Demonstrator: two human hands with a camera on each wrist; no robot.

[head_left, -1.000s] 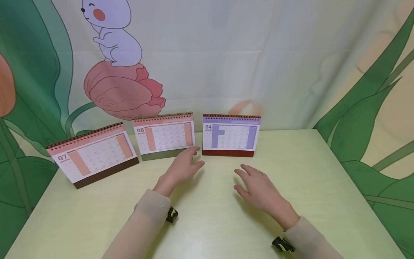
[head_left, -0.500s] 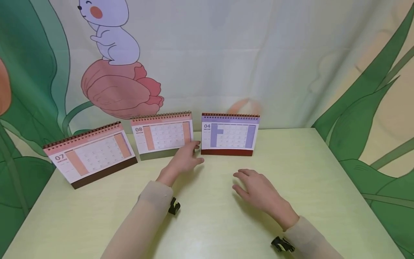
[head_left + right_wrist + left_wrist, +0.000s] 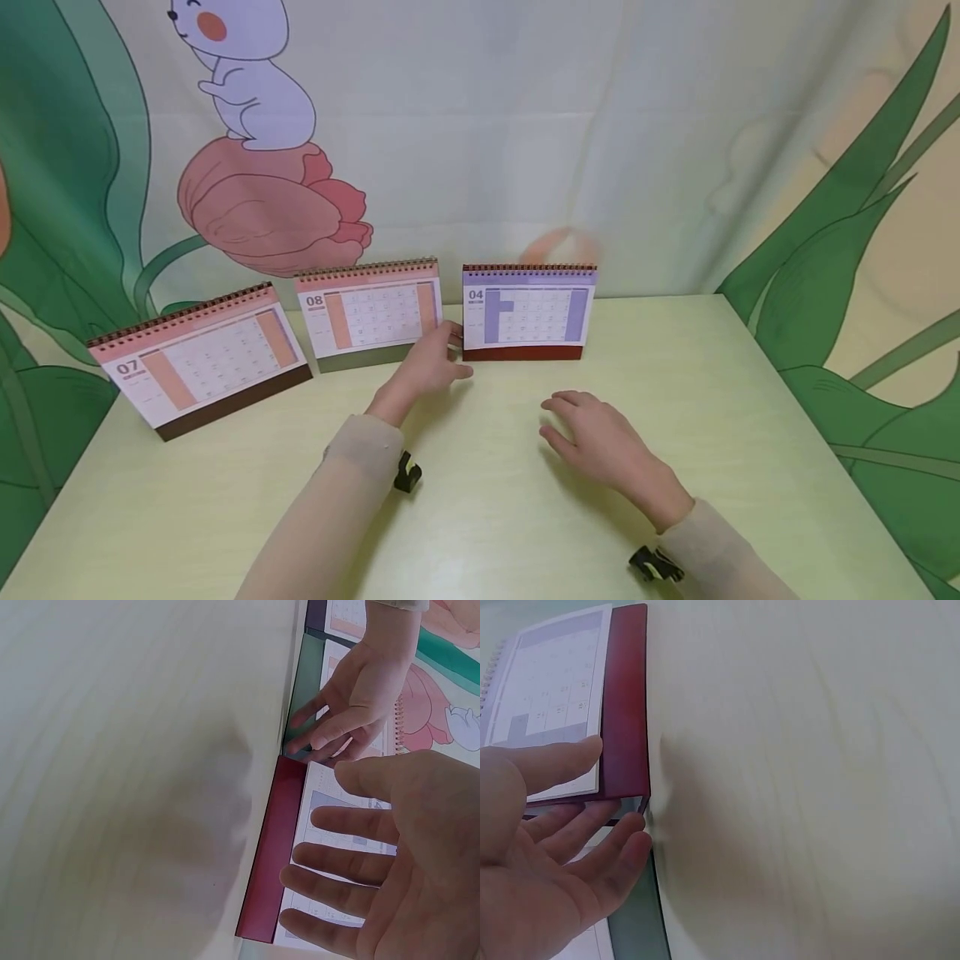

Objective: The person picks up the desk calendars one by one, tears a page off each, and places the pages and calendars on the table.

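Pale backdrop cloth (image 3: 480,125), printed with a white animal (image 3: 262,108), a pink flower (image 3: 262,200) and green leaves (image 3: 817,275), hangs behind a light desk (image 3: 480,517) in the head view. Taking 12 o'clock as the top of each view, the left hand (image 3: 427,365) has the purple calendar (image 3: 528,315) marked 04 at its 2 o'clock, upright on a red base. Its fingers are extended toward the gap between that one and the pink calendar marked 08 (image 3: 375,318), at its 10 o'clock. Further out, at 9 o'clock, stands the angled calendar marked 07 (image 3: 202,362). The right hand (image 3: 600,442) hovers over the desk, fingers relaxed and spread, with the purple calendar at its 11 o'clock.

From the left wrist, the purple calendar sits at 10 o'clock. The left thumb overlaps its page, the other fingers lie loosely by its end, and contact is unclear. A green base shows at 7 o'clock.

From the right wrist, the right hand, at 4 o'clock, has its fingers straight and parted, overlapping the purple calendar's page. The left hand appears at 2 o'clock, open, over the green base.
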